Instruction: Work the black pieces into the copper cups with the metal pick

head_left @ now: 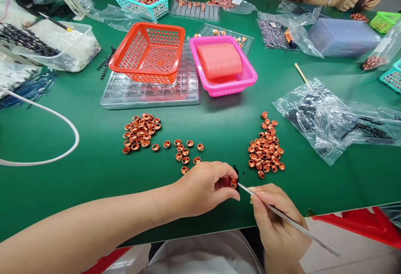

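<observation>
Near the front edge of the green table, my left hand [209,186] pinches a small copper-coloured ring piece [234,183]. Small black parts [236,173] show right beside that piece, partly hidden by the fingers. My right hand [277,219] is closed round a slim metal tool [291,222], whose tip meets the copper piece. Beyond my left hand lie several loose copper pieces [185,151]. One pile of them [140,132] sits farther left, and another pile [266,148] lies beyond my right hand.
A red basket [125,52] stands on clear trays [115,92]. Beside it, a pink basket [247,73] holds pink foam. Plastic bags with black parts [326,119] lie right. A white cable [73,130] curves at left. Two people's hands work across the green table [219,117].
</observation>
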Motion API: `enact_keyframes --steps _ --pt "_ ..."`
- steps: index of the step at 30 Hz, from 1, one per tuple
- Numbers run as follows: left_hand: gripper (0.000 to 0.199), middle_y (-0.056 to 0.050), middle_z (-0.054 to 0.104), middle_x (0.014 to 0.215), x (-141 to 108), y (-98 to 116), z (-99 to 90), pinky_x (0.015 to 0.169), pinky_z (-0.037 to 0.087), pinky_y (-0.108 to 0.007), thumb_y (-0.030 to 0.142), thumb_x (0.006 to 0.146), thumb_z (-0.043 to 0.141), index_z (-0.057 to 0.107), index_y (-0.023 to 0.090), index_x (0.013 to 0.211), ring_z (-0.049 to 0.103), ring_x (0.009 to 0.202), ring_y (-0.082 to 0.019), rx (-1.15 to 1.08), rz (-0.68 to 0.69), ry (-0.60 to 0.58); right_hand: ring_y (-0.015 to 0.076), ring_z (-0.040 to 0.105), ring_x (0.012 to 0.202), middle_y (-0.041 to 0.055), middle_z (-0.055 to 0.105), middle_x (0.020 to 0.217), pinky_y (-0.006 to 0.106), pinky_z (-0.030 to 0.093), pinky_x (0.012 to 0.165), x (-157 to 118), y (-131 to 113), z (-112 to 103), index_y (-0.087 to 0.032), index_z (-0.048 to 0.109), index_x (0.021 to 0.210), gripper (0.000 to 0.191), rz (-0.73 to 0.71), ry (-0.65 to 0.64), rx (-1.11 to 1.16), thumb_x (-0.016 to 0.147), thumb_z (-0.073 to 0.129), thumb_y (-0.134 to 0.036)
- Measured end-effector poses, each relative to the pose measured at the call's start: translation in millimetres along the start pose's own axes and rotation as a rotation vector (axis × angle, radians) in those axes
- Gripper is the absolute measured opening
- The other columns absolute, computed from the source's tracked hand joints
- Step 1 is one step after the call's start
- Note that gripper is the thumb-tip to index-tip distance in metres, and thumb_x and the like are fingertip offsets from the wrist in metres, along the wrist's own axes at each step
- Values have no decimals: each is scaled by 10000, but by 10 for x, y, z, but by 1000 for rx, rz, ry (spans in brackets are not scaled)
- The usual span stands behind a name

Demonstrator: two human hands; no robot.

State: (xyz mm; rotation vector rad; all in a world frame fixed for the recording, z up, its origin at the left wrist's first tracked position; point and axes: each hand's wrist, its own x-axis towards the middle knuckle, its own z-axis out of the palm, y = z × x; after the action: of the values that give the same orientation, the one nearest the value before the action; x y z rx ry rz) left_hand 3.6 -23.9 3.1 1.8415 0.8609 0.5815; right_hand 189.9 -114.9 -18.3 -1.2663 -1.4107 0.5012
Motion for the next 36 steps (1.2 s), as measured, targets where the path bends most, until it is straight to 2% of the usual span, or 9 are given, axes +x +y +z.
enact_keyframes --steps 3,11,20,29,36 --pt "206 28 688 738 7 7 3 605 476 -178 198 789 833 676 163 918 604 613 -94 8 26 7 179 724 830 34 760 940 329 592 705 2 -11 -17 -245 672 1045 300 -1 -56 1 842 663 -25" --pt "109 0 694 762 -11 13 -5 601 480 -192 215 885 699 699 175 986 601 618 -105 71 78 -12 174 728 823 31 756 931 324 596 711 -1 -5 -19 -240 666 1040 291 -14 -76 -11 841 662 -27" --pt "233 -53 670 785 -13 53 -7 603 473 -224 120 903 549 714 90 1063 585 652 -132 149 204 -37 166 727 839 29 755 951 316 600 728 7 6 -44 -247 647 1083 334 -54 -144 -57 837 660 -22" --pt "294 -120 671 903 -2 76 -76 707 507 -291 104 951 484 659 54 1182 605 825 -202 194 278 -114 162 726 854 27 753 959 313 604 746 12 10 -50 -251 639 1084 341 -58 -172 -80 836 658 -18" --pt "223 -95 669 892 2 84 -90 677 474 -287 93 951 456 637 97 1081 575 802 -195 242 281 -151 159 721 852 33 747 963 301 600 743 19 9 -44 -229 640 1081 339 -83 -182 -94 829 664 -3"
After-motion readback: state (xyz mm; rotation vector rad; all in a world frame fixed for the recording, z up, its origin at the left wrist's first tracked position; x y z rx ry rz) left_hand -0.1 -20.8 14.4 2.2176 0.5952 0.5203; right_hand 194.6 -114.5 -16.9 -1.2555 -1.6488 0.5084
